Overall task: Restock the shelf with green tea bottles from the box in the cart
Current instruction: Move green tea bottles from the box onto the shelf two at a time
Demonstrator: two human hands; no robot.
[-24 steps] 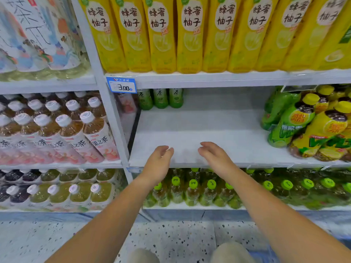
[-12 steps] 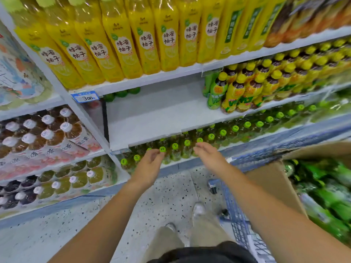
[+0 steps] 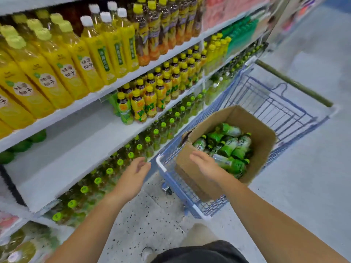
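Swung from shelf toward cart since earlier frame.
Right hand (image 3: 207,164) open, empty, over brown cardboard box (image 3: 266,149); green-labelled tea bottles (image 3: 228,145) just beyond. Left hand (image 3: 133,177) open beside blue wire cart (image 3: 275,103); white shelf (image 3: 76,149) farther left.

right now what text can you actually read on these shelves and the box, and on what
"蜂蜜柚子": round white labels on the tall yellow bottles, top shelf; blurred, partly legible.
Vertical green strips on the white-capped yellow bottles: too blurred to read.
Yellow-capped bottles, middle shelf: big green lettering, unreadable.
Green tea bottles in the cardboard box: label print too small and blurred.
Box walls: no print visible.
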